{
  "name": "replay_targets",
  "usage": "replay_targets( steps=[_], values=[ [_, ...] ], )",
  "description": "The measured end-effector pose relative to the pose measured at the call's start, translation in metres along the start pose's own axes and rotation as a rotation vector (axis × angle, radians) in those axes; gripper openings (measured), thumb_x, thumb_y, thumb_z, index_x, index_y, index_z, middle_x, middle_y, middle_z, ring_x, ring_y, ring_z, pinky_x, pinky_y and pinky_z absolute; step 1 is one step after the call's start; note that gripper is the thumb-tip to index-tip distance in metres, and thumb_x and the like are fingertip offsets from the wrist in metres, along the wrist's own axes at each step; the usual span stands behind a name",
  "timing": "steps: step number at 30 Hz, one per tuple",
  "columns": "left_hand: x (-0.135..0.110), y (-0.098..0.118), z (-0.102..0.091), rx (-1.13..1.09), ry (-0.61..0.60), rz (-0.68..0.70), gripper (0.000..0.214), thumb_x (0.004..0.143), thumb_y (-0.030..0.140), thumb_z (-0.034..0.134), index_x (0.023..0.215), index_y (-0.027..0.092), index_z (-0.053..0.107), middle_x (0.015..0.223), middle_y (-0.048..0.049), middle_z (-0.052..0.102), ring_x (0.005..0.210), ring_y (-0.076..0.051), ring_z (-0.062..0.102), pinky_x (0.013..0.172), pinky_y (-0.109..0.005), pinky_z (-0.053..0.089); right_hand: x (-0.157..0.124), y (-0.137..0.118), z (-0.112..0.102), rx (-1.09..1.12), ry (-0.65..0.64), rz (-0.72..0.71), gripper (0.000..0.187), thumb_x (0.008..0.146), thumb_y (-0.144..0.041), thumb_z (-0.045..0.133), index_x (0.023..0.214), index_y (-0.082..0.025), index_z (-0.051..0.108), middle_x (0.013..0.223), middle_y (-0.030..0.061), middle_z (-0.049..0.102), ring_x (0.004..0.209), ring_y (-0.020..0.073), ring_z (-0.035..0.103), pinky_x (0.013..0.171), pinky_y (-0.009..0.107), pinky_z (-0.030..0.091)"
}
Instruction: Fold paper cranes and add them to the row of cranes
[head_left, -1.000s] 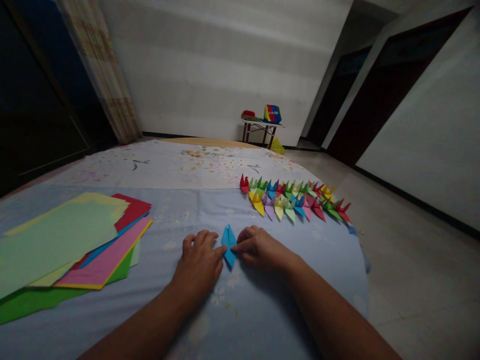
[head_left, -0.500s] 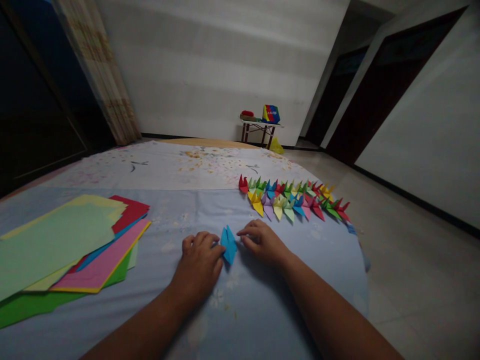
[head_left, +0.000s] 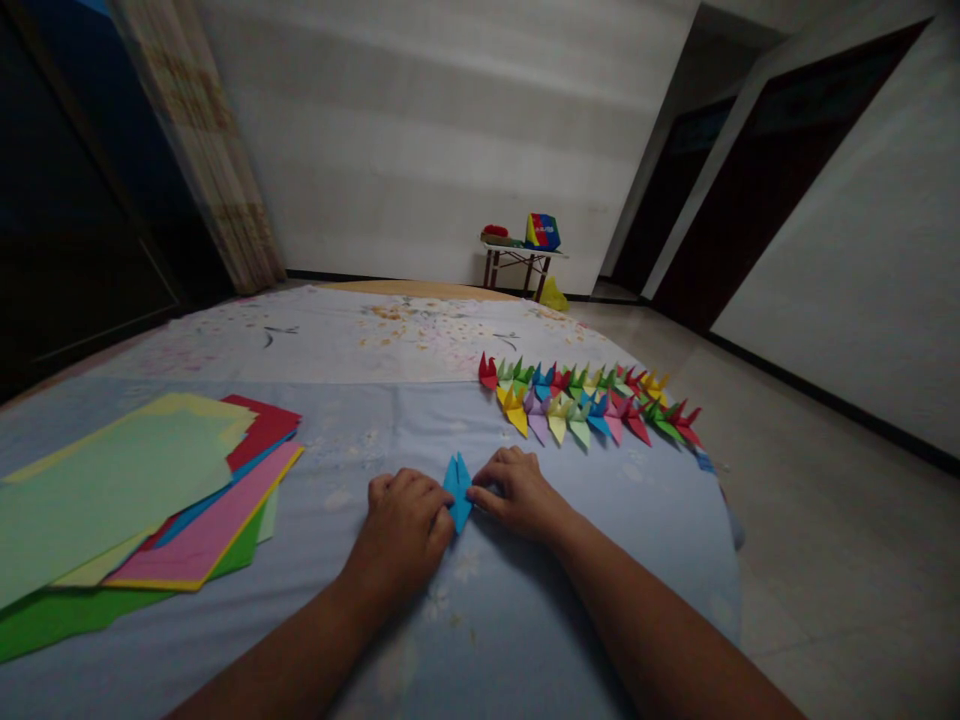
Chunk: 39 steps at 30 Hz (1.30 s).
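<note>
A small blue origami paper (head_left: 458, 492), folded into a narrow diamond with a split at its far tip, lies on the cloth between my hands. My left hand (head_left: 405, 515) has its fingers curled and grips the paper's left edge. On the other side, my right hand (head_left: 519, 492) pinches the right edge between thumb and fingers. Two rows of folded paper cranes (head_left: 559, 415) in many colours stand farther off to the right.
A stack of coloured paper sheets (head_left: 150, 490) lies on the left of the table. The round table bears a pale blue floral tablecloth (head_left: 360, 670). Beyond it, a small stand (head_left: 525, 250) with a colourful box is against the wall.
My right hand has come left and closed on the blue paper's right edge; before, its fingertips were apart from it. My left hand stays at the left edge.
</note>
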<state>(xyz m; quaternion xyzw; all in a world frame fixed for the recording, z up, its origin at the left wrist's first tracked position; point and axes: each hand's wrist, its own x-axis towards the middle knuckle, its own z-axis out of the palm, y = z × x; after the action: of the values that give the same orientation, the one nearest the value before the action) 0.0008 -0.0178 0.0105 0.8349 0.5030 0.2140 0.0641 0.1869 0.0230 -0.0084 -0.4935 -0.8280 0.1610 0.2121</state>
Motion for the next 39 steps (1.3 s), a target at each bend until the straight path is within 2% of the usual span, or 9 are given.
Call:
replay_targets(
  steps=[5, 11, 16, 18, 21, 24, 26, 34, 39],
  values=[
    [0.002, 0.000, -0.001, -0.072, 0.017, -0.070, 0.034, 0.087, 0.037, 0.037, 0.083, 0.021, 0.066, 0.084, -0.0037, 0.067, 0.089, -0.022, 0.054, 0.082, -0.041, 0.029, 0.000, -0.001, 0.000, 0.126, -0.006, -0.045, 0.023, 0.082, -0.037, 0.055, 0.097, -0.021, 0.064, 0.089, 0.0049, 0.061, 0.089, 0.0176, 0.050, 0.081, 0.034, 0.033],
    [0.005, -0.006, 0.005, -0.217, 0.082, -0.233, 0.034, 0.078, 0.049, 0.049, 0.090, 0.021, 0.065, 0.084, -0.0038, 0.067, 0.086, -0.023, 0.058, 0.083, -0.041, 0.035, -0.003, -0.010, -0.004, 0.342, 0.000, -0.244, 0.035, 0.080, -0.013, 0.050, 0.113, -0.023, 0.056, 0.104, 0.0043, 0.063, 0.097, 0.0167, 0.052, 0.088, 0.034, 0.036],
    [0.009, -0.012, 0.009, -0.609, 0.112, -0.338, 0.029, 0.074, 0.044, 0.055, 0.085, 0.019, 0.063, 0.080, -0.0029, 0.067, 0.077, -0.021, 0.061, 0.072, -0.032, 0.044, -0.004, -0.013, -0.005, 0.414, 0.036, -0.333, 0.049, 0.070, -0.002, 0.045, 0.113, -0.022, 0.055, 0.104, 0.0038, 0.062, 0.099, 0.0167, 0.052, 0.090, 0.035, 0.038],
    [0.011, -0.015, 0.010, -0.764, 0.137, -0.399, 0.029, 0.073, 0.043, 0.056, 0.086, 0.017, 0.062, 0.080, -0.0033, 0.068, 0.075, -0.020, 0.062, 0.069, -0.030, 0.046, -0.003, -0.012, -0.005, 0.419, 0.110, -0.284, 0.044, 0.072, -0.004, 0.045, 0.111, -0.021, 0.056, 0.102, 0.0049, 0.061, 0.096, 0.0162, 0.052, 0.087, 0.033, 0.040],
    [0.013, -0.016, 0.011, -0.925, 0.169, -0.509, 0.033, 0.071, 0.042, 0.059, 0.090, 0.015, 0.059, 0.078, -0.0037, 0.068, 0.072, -0.019, 0.063, 0.064, -0.028, 0.046, -0.001, -0.009, -0.004, 0.447, 0.228, -0.093, 0.027, 0.078, -0.018, 0.052, 0.105, -0.018, 0.056, 0.098, 0.0067, 0.059, 0.082, 0.0142, 0.055, 0.073, 0.028, 0.045],
    [0.014, -0.013, 0.012, -1.056, 0.151, -0.586, 0.037, 0.069, 0.043, 0.062, 0.093, 0.015, 0.057, 0.077, -0.0036, 0.068, 0.066, -0.017, 0.063, 0.059, -0.026, 0.046, 0.001, -0.010, -0.002, 0.508, 0.167, 0.070, 0.025, 0.079, -0.033, 0.055, 0.097, -0.016, 0.057, 0.087, 0.0043, 0.060, 0.072, 0.0122, 0.054, 0.064, 0.025, 0.044],
    [0.014, -0.010, 0.012, -1.105, 0.111, -0.590, 0.036, 0.068, 0.042, 0.063, 0.092, 0.015, 0.057, 0.075, -0.0035, 0.068, 0.064, -0.017, 0.063, 0.059, -0.026, 0.047, 0.002, -0.012, 0.002, 0.557, 0.082, 0.086, 0.028, 0.079, -0.039, 0.055, 0.093, -0.015, 0.059, 0.080, 0.0023, 0.061, 0.070, 0.0117, 0.054, 0.064, 0.024, 0.043],
    [0.011, -0.002, 0.010, -0.971, 0.070, -0.404, 0.028, 0.075, 0.040, 0.055, 0.089, 0.016, 0.059, 0.085, -0.0041, 0.068, 0.071, -0.017, 0.064, 0.065, -0.028, 0.048, 0.007, -0.011, 0.017, 0.882, 0.028, 0.160, 0.026, 0.074, -0.038, 0.061, 0.081, -0.014, 0.058, 0.066, -0.0016, 0.056, 0.056, 0.0082, 0.047, 0.053, 0.020, 0.038],
    [0.006, -0.010, 0.013, -0.665, 0.052, -0.354, 0.028, 0.080, 0.040, 0.049, 0.094, 0.017, 0.059, 0.082, -0.0033, 0.066, 0.063, -0.016, 0.060, 0.060, -0.028, 0.046, 0.007, -0.006, 0.011, 0.797, -0.113, 0.149, 0.023, 0.076, -0.032, 0.057, 0.086, -0.012, 0.062, 0.060, -0.0031, 0.053, 0.049, 0.0059, 0.041, 0.047, 0.018, 0.030]
  ],
)
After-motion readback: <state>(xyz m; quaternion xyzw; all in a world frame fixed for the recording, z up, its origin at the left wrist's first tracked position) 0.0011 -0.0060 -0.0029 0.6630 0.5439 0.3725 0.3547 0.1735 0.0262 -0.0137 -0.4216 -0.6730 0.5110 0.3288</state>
